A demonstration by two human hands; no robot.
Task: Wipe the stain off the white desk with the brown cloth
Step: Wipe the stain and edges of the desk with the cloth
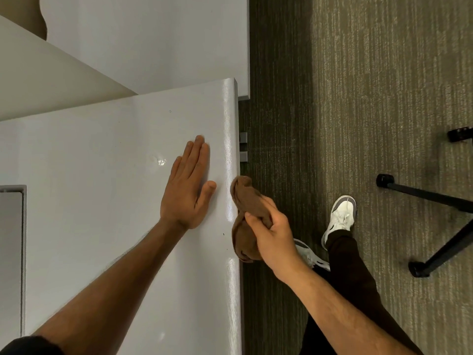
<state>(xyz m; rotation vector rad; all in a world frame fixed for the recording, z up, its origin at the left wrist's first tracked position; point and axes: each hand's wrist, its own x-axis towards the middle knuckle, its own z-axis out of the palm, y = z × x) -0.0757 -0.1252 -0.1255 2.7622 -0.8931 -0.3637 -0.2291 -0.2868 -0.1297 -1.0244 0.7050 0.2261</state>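
Clearly I am at the start of the wiping, cloth in hand but not yet on the surface; my left hand [188, 187] lies flat on the white desk [102, 201], palm down, fingers straight and close together, thumb set a little apart, steadying me near the desk's right edge; my right hand [272, 233] is closed in a loose fist around the brown cloth [245, 201], which it holds bunched just off that edge, over the carpet [384, 73] rather than over the desktop; one end of the cloth sticks up past my fingers and the other hangs below my palm. The stain I take to be the small glistening smear [158, 161] just left of my left fingertips, though glare makes its outline hard to read; there is also a tiny dark speck [170, 111] farther up the desk. Next, I judge, the cloth must travel left over the rounded edge and past my left hand, which may need to lift away, then press down on the smear. The desktop looks smooth, hard and glossy, with a bright sheen along its curved lip; the cloth looks soft, thick and limp, likely to grip well; the carpet is ribbed and dull.
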